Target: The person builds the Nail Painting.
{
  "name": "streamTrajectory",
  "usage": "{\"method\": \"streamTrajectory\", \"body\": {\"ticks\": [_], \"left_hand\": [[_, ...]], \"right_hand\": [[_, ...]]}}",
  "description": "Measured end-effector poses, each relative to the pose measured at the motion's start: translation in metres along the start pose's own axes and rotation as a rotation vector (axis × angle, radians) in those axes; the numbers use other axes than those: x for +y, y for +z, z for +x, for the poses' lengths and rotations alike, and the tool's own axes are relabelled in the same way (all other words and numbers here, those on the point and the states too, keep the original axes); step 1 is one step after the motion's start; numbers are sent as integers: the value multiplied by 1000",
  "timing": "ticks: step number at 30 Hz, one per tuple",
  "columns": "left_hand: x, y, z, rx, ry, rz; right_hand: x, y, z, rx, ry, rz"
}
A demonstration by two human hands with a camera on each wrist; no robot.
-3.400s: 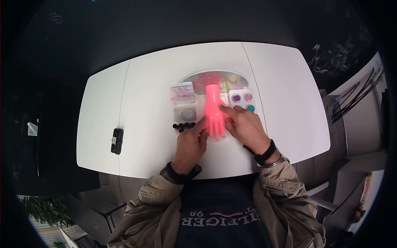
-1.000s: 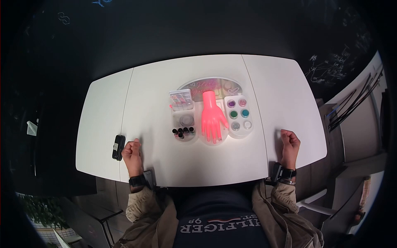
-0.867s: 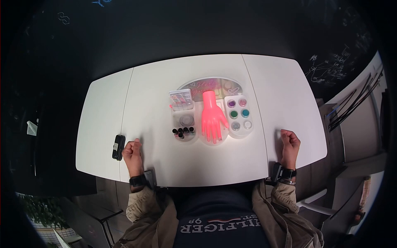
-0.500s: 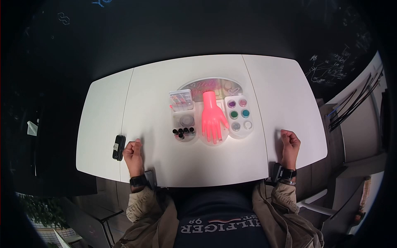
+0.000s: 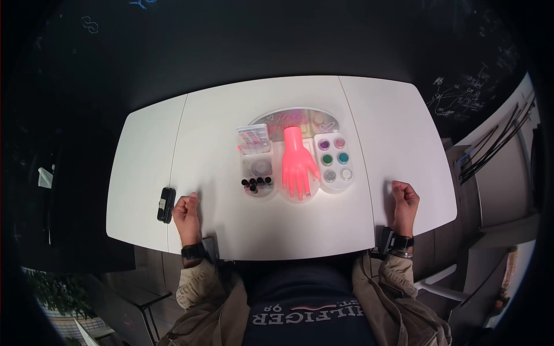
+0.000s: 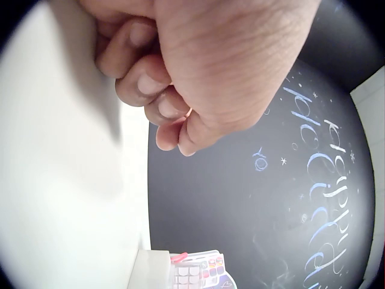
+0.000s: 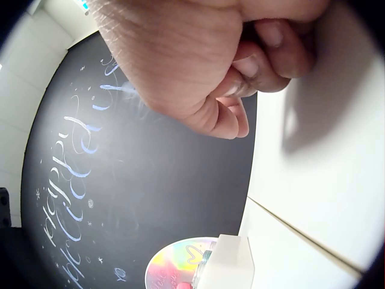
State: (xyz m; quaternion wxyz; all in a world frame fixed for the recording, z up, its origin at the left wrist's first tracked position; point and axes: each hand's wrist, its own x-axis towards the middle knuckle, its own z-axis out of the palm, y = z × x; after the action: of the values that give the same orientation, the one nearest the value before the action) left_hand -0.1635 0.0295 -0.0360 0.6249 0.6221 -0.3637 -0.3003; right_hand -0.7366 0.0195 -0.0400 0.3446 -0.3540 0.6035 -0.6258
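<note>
In the head view, my left hand (image 5: 186, 214) rests near the table's front edge, beside a black case (image 5: 166, 205). My right hand (image 5: 405, 203) rests near the front edge at the right. Both are curled in with nothing in them; the left wrist view shows my left hand (image 6: 210, 66) with thumb against fingers, and the right wrist view shows my right hand (image 7: 198, 66) likewise. A pink model hand (image 5: 297, 164) lies palm down, fingers towards me, on a clear stand between an organiser with black-capped bottles (image 5: 257, 183) and a white tray (image 5: 336, 134) of coloured pots.
Behind the model hand rises a rounded panel (image 5: 271, 118) with writing. A lidded clear box (image 5: 253, 138) stands upright at the organiser's back. The white table (image 5: 225, 230) has two seams. Beyond it is a dark chalkboard (image 5: 248, 40); black cables (image 5: 501, 138) hang at the right.
Since the oldest frame, both hands have left the model hand and moved apart to the left and right; the pink glow is dimmer. Over the last second, they stay still.
</note>
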Motion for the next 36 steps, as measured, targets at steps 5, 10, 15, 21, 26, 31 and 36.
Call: {"method": "streamTrajectory", "body": {"ticks": [5, 10, 15, 21, 26, 31, 36], "left_hand": [[1, 1, -1, -3, 11, -5], [-2, 1, 1, 1, 7, 0], [0, 1, 1, -3, 19, 9], [-2, 2, 1, 3, 23, -1], [-3, 1, 1, -1, 23, 14], [-2, 1, 0, 7, -1, -30], [6, -15, 8, 104, 159, 85]], "right_hand": [[0, 1, 0, 3, -7, 8], [0, 1, 0, 3, -3, 6], [2, 0, 1, 4, -5, 12], [2, 0, 1, -2, -12, 11], [1, 0, 1, -1, -1, 2], [3, 0, 1, -2, -5, 16], [3, -1, 2, -9, -9, 14]]}}
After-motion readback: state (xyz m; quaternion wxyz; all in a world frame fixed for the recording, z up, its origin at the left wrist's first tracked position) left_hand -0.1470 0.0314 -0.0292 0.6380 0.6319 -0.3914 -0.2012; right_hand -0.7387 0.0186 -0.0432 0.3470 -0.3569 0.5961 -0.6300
